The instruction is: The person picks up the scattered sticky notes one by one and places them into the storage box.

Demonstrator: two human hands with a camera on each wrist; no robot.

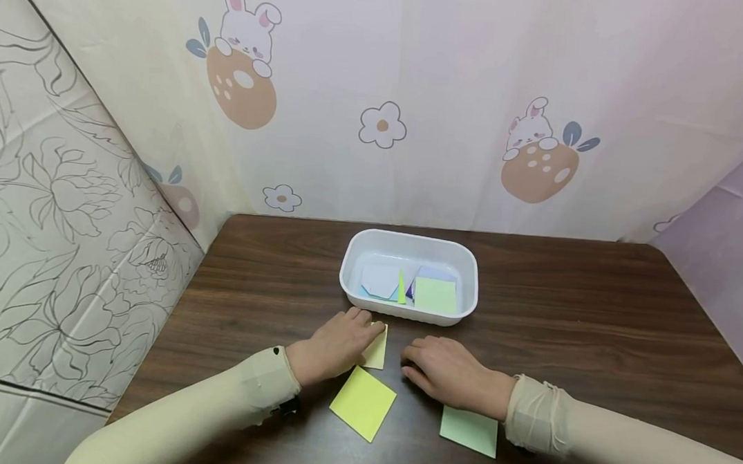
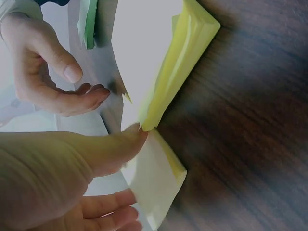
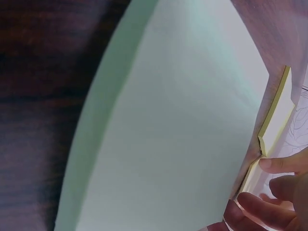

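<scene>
My left hand (image 1: 337, 346) grips a pale yellow sticky note pad (image 1: 376, 353) lying on the table just in front of the white tray. In the left wrist view, the thumb presses one edge of that pad (image 2: 156, 180) while fingers sit at its opposite side. Closer to me lies a bright yellow sticky note pad (image 1: 364, 406), its corner almost at the pale one. Loosely bent and holding nothing, my right hand (image 1: 449, 374) rests to the right of both. Its wrist partly covers a light green sticky note pad (image 1: 470, 431), which looms large in the right wrist view.
A white plastic tray (image 1: 347, 276) stands behind the hands. Inside it lie a pale blue pad (image 1: 380, 279), a light green pad (image 1: 436, 295) and purple pieces. The dark wooden table (image 1: 568, 296) ends at a printed curtain (image 1: 451, 111) behind and a flowered sheet at left.
</scene>
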